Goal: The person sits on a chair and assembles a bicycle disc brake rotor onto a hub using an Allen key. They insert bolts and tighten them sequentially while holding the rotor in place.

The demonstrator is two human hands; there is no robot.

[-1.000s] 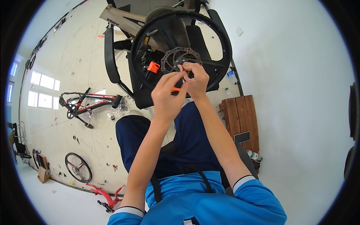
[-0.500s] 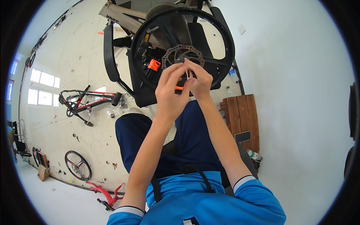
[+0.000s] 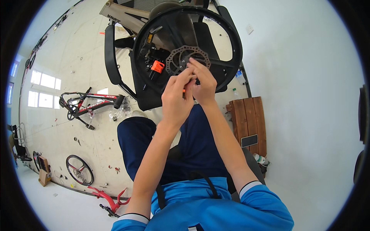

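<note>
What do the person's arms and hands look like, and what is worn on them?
The left hand and right hand wear no gloves. The forearms are uncovered, with no watch visible. The short sleeves are bright blue, ending in white bands with thin dark edging.

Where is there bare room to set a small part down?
The wooden bench looks bare above the dark slab. Mostly bare floor lies between the red-and-black bike frame and the left-hand armrest. It is crowded inside the wheel, left, with the orange piece and black parts, and at the brake disc, by the left hand and right hand.
</note>
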